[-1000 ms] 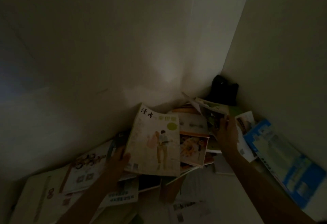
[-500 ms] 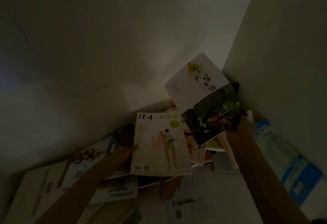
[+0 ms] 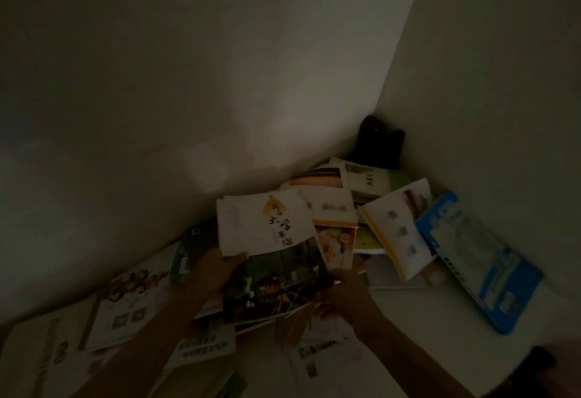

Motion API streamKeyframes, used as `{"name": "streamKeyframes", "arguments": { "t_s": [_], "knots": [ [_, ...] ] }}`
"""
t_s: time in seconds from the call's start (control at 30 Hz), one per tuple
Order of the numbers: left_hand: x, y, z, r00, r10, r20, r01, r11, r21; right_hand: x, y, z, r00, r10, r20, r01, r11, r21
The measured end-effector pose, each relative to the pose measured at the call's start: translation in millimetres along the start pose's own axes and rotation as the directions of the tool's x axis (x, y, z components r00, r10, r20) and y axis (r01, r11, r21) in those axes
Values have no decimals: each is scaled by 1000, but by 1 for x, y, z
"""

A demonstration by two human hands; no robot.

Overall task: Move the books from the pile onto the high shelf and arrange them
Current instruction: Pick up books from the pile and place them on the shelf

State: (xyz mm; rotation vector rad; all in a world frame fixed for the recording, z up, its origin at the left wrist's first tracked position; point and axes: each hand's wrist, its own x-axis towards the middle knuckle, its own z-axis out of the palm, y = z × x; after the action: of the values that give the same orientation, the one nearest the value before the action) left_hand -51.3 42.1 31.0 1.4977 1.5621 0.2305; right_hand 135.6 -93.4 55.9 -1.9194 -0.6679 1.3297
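- White-and-photo book [image 3: 273, 259] held over the middle of the pile [image 3: 330, 215], tilted, cover up: top half white with a yellow mark and black brush lettering, bottom half a dark photo of greenery.
- Thin, soft-cover, magazine-like; lower edge fans into several loose sheets, so possibly more than one item in the grasp. Cannot tell how many.
- Left hand [image 3: 217, 268] pinching the book's left edge, thumb on the cover.
- Right hand [image 3: 339, 290] curled round the lower right corner, fingers under it.
- Step in hand, as a judgement: squaring up a picked book, or small stack, with both hands. No tidy row visible anywhere, so arranging looks barely begun.
- Next move calls for: aligning the loose edges first, firm grip on the spine side, then setting it down against the wall [image 3: 220, 83]. Floppy covers likely to sag and slide if stood upright unsupported.
- Pile: scattered flat and overlapping in the corner, mixed angles. Yellow-edged white booklet [image 3: 397, 234] just right of the held book, blue-bordered one [image 3: 478, 259] leaning along the right wall, further ones under the forearms at lower left.
- Dark object [image 3: 377, 143] deep in the corner behind the pile; too dim to identify.
- Lighting very poor; titles mostly unreadable.
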Motion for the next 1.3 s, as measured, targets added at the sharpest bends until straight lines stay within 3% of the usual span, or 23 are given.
{"name": "streamKeyframes", "arguments": {
  "t_s": [0.13,0.23,0.3,0.4,0.57,0.63,0.77,0.83,0.9,1.0,1.03,1.1,1.17,1.23,1.3],
  "knots": [
    [1,6,-2,996,85,-34,-64,917,395,0,1,-22,996,4,90,14,981,-194],
    [-4,31,2,966,196,-171,-2,666,746,18,-11,-54,966,-220,-139,146,901,-409],
    [-4,54,15,932,309,-188,-27,577,816,43,-16,-74,918,-303,-256,160,873,-461],
    [9,69,45,930,350,-108,-155,643,750,93,-18,-86,934,-187,-304,91,949,-303],
    [20,53,82,952,283,-116,-184,833,521,151,-18,-83,987,-62,-149,80,990,117],
    [18,50,86,951,272,-150,-171,862,478,156,-18,-86,990,-81,-114,91,992,90],
    [15,54,86,959,221,-175,-106,859,501,165,-18,-112,982,-156,-105,140,979,-146],
    [13,61,85,968,172,-182,-50,845,532,159,-31,-130,933,-276,-231,226,949,-220],
    [9,75,87,968,168,-186,-29,812,584,145,-48,-156,898,-386,-209,346,916,-205],
    [-2,110,102,950,307,-61,-238,836,494,123,-71,-185,904,-367,-219,393,916,88],
    [-6,123,109,918,395,-23,-340,818,464,114,-79,-194,918,-323,-229,371,904,213],
    [-12,147,122,841,541,10,-494,759,424,95,-95,-208,889,-376,-261,443,852,281],
    [-17,163,131,803,595,-36,-543,754,370,76,-109,-213,815,-500,-293,566,797,212],
    [-27,177,130,785,609,-108,-587,789,182,61,-114,-207,712,-641,-287,676,736,33],
    [-33,181,124,819,556,-142,-564,826,-14,53,-112,-190,652,-741,-160,713,671,-204]
  ]
}}
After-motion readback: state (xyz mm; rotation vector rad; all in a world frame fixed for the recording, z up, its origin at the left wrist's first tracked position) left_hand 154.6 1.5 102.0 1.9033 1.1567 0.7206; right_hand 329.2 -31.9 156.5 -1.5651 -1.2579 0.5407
